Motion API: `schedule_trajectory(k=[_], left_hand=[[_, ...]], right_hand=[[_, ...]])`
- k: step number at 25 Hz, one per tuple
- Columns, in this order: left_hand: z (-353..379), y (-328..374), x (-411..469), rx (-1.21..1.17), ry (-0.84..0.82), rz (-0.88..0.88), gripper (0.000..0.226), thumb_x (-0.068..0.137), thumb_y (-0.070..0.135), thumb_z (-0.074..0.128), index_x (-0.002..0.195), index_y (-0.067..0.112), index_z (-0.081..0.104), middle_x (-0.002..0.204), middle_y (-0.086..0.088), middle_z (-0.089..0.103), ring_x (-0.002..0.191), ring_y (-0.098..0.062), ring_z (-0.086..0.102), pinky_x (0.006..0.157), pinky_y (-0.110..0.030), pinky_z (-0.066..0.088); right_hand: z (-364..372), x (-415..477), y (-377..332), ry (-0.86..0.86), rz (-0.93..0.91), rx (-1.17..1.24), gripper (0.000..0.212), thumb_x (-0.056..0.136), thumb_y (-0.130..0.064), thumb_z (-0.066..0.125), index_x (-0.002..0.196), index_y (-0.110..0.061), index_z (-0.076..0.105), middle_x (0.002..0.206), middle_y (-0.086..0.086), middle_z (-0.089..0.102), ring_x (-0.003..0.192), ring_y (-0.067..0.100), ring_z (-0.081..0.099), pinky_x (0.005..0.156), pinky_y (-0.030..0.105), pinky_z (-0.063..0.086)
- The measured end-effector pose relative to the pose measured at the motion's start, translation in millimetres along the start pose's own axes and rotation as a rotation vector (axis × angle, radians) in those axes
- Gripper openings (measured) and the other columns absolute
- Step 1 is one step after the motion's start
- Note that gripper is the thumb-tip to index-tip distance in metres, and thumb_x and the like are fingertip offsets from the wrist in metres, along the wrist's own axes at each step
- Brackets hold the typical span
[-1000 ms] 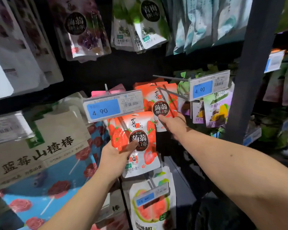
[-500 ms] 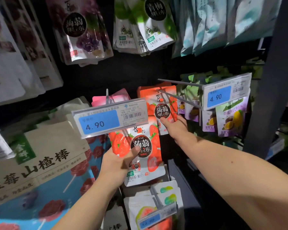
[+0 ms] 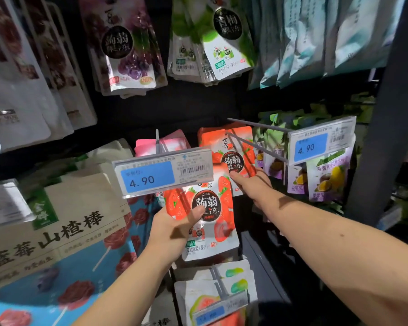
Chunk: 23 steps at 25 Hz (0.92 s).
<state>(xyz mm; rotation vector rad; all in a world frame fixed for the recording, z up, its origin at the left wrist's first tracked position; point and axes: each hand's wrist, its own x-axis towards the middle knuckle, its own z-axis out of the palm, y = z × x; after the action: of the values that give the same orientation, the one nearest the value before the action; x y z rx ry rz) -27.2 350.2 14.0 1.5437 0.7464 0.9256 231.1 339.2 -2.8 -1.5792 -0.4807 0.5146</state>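
Observation:
My left hand (image 3: 172, 229) grips a red-and-white strawberry jelly pouch (image 3: 212, 222) by its left side, thumb across the front, just below a "4.90" price tag (image 3: 163, 175). My right hand (image 3: 252, 182) pinches the lower edge of another strawberry jelly pouch (image 3: 229, 149) that hangs on a metal peg hook (image 3: 254, 149) further back. That second pouch is the front one of a small red stack on the hook.
Purple grape pouches (image 3: 125, 50) and green plum pouches (image 3: 224, 38) hang above. Passion-fruit pouches (image 3: 327, 177) hang right under a second price tag (image 3: 320, 142). Large hawthorn-stick bags (image 3: 57, 229) fill the left; guava pouches (image 3: 212, 300) hang below. A dark upright post (image 3: 375, 149) stands at right.
The view has closed in on the shelf and shifted. Both hands keep their grips on the two strawberry pouches with little relative movement.

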Motion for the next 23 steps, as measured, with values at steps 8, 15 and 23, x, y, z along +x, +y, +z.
schedule_trajectory(k=[8,15,23], left_hand=[[5,5,-32,0.026,0.066,-0.025,0.006,0.090,0.021,0.079,0.094,0.017,0.076,0.070,0.022,0.074,0.065,0.009,0.066,0.060,-0.009,0.047],[18,12,-73,0.029,0.102,-0.118,0.009,0.086,0.024,0.083,0.088,0.018,0.076,0.069,0.018,0.075,0.059,0.006,0.067,0.058,-0.012,0.048],[30,34,-119,0.089,0.073,-0.124,0.022,0.097,0.046,0.066,0.088,0.026,0.073,0.083,0.015,0.074,0.078,-0.004,0.067,0.063,-0.017,0.046]], right_hand=[[-13,-73,-13,0.085,0.117,-0.078,0.063,0.084,-0.035,0.078,0.135,-0.009,0.050,0.119,0.010,0.062,0.111,0.028,0.059,0.100,0.036,0.047],[-50,-171,-26,-0.352,0.153,0.075,0.029,0.097,-0.036,0.067,0.080,-0.014,0.066,0.067,-0.001,0.066,0.050,0.008,0.057,0.050,0.023,0.044],[-85,-215,-20,-0.082,0.070,0.083,0.013,0.087,-0.006,0.071,0.098,-0.013,0.072,0.100,0.018,0.076,0.092,0.036,0.074,0.082,0.059,0.060]])
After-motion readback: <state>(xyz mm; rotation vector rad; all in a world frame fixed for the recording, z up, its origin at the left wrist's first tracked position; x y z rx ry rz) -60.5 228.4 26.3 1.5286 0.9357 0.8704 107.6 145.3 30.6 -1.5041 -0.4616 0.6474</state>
